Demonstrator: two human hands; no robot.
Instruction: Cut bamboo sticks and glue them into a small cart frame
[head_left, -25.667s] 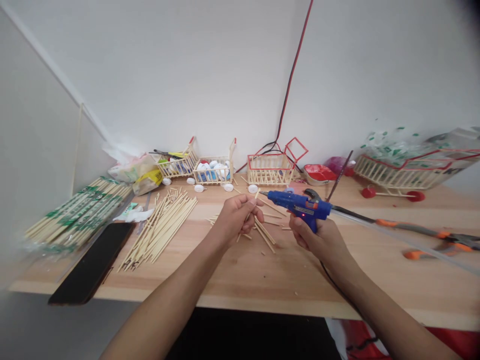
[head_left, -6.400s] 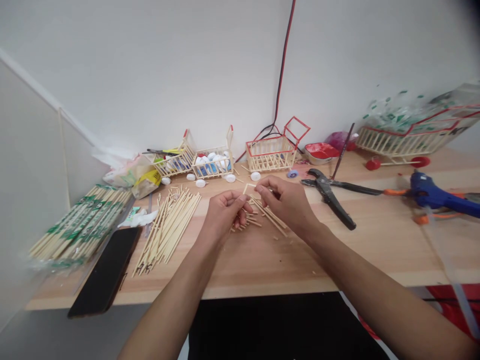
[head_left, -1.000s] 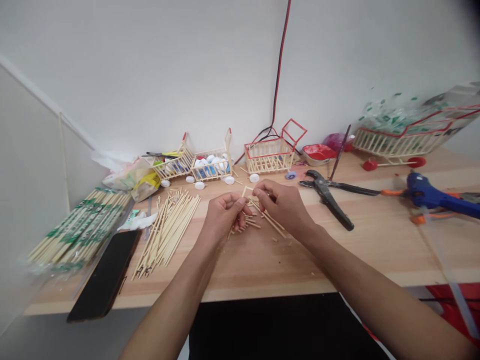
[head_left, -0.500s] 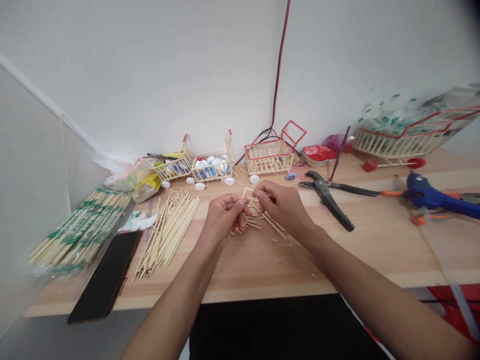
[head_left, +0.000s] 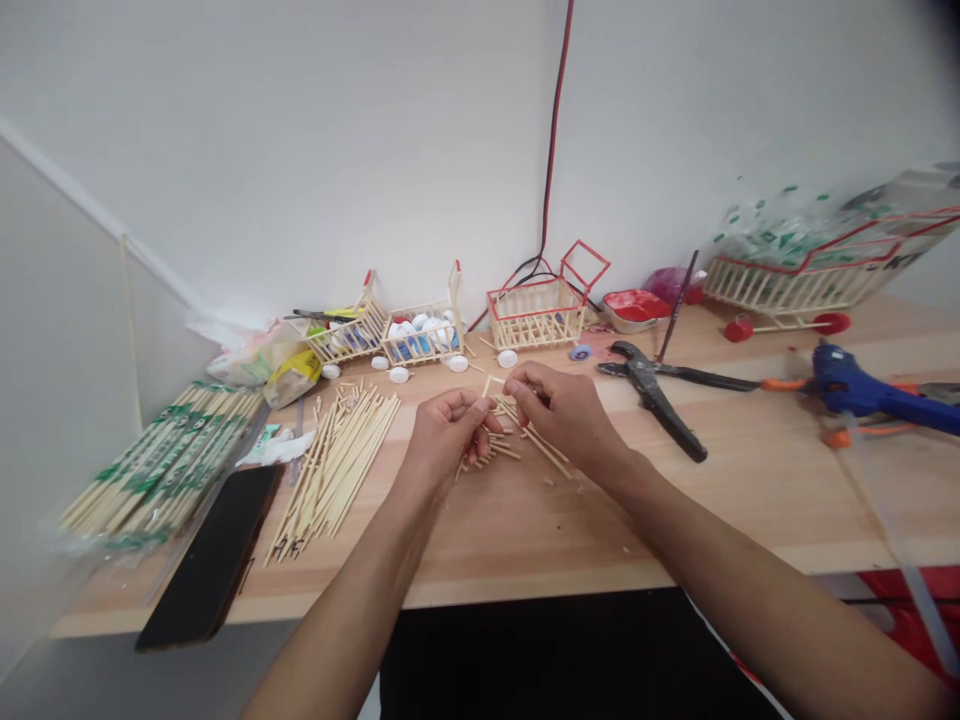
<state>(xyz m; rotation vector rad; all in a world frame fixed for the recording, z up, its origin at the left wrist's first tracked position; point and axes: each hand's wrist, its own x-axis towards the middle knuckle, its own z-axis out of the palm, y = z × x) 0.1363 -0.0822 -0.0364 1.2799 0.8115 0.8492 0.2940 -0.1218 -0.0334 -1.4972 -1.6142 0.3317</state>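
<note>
Pinching narrowly, L hand (head_left: 450,425) & R hand (head_left: 555,400) are holding the stick corner (head_left: 490,380) btwn them, over the surface (head_left: 495,545); prob. it is feeling light, stiff, fragile at its bend, so ends are suiting the grip.

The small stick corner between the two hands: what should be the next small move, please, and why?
Probably a gentle, steady hold on the stick corner before releasing it. The left hand pinches one side, the right hand the other, and the glue gun lies apart from them. Whether the joint is firm cannot be seen.
</note>
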